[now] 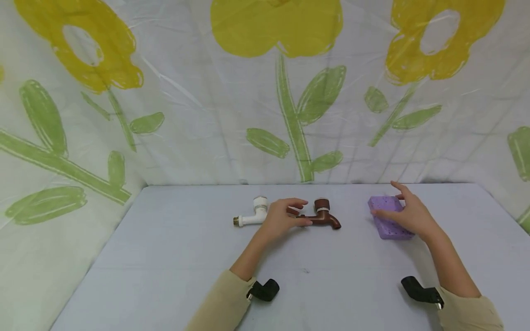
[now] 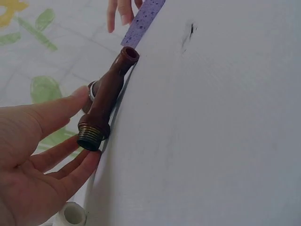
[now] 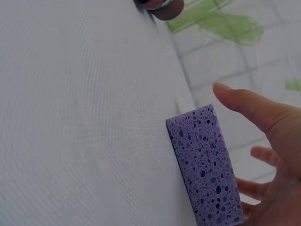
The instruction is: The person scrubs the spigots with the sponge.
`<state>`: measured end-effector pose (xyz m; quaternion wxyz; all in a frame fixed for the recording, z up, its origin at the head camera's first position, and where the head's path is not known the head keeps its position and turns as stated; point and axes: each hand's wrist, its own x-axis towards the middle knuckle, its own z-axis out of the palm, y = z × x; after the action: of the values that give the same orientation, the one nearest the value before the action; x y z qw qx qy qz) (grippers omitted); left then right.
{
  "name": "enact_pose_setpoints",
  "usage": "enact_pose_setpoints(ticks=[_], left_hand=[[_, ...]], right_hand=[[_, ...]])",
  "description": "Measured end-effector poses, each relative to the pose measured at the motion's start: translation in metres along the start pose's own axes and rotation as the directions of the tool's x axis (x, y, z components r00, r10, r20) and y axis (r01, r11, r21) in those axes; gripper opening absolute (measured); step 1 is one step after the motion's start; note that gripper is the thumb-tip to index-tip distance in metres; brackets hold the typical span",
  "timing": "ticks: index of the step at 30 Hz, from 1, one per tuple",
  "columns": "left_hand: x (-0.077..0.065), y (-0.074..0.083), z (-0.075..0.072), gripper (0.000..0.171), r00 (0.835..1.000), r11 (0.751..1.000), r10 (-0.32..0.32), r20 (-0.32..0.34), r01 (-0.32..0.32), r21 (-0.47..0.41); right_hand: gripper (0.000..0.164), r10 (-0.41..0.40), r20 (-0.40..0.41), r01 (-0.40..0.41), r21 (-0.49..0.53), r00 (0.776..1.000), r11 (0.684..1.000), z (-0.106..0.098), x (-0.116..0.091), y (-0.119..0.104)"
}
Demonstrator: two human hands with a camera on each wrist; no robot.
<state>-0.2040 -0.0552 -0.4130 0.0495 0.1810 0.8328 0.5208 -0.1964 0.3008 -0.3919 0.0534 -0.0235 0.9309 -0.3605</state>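
A brown faucet point(image 1: 322, 219) with a round knob lies on the white table, its spout pointing right. My left hand point(image 1: 281, 219) is at its threaded end, thumb and fingers spread around it with a gap between them. The left wrist view shows the brass-coloured thread point(image 2: 90, 134) beside the fingertips; whether they touch it I cannot tell. Partly behind that hand is a white faucet point(image 1: 250, 220) with a brass end. On the right, my right hand point(image 1: 411, 218) reaches over a purple porous sponge point(image 3: 204, 165), thumb raised off it and fingers behind its far side.
The white table point(image 1: 186, 257) meets a hanging sheet point(image 1: 198, 138) printed with yellow flowers at its back edge. Black curved pieces point(image 1: 265, 290) are fixed at both sleeve cuffs. A small dark mark point(image 2: 192, 29) shows on the tabletop.
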Motion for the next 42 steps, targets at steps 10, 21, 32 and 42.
enact_pose_setpoints(ticks=[10, 21, 32, 42], left_hand=[[-0.002, 0.004, 0.008, 0.038, 0.996, 0.997, 0.046, 0.074, -0.05, 0.06], [0.001, 0.001, 0.013, 0.031, 0.984, 0.972, 0.091, 0.15, -0.121, 0.202], [-0.001, 0.005, 0.01, 0.027, 0.981, 0.969, 0.109, 0.162, -0.141, 0.204], [0.001, 0.008, 0.008, 0.025, 0.989, 0.998, 0.005, 0.146, -0.014, 0.061]], right_hand=[[0.103, 0.015, 0.045, -0.013, -0.039, 0.999, 0.999, 0.001, -0.001, 0.006], [0.101, 0.064, 0.099, -0.059, -0.053, 0.993, 0.997, -0.003, -0.004, 0.002], [0.096, 0.072, 0.082, -0.069, -0.039, 0.994, 0.997, -0.001, -0.002, 0.002], [0.095, 0.078, 0.091, -0.075, -0.031, 0.993, 0.997, -0.003, -0.004, -0.001]])
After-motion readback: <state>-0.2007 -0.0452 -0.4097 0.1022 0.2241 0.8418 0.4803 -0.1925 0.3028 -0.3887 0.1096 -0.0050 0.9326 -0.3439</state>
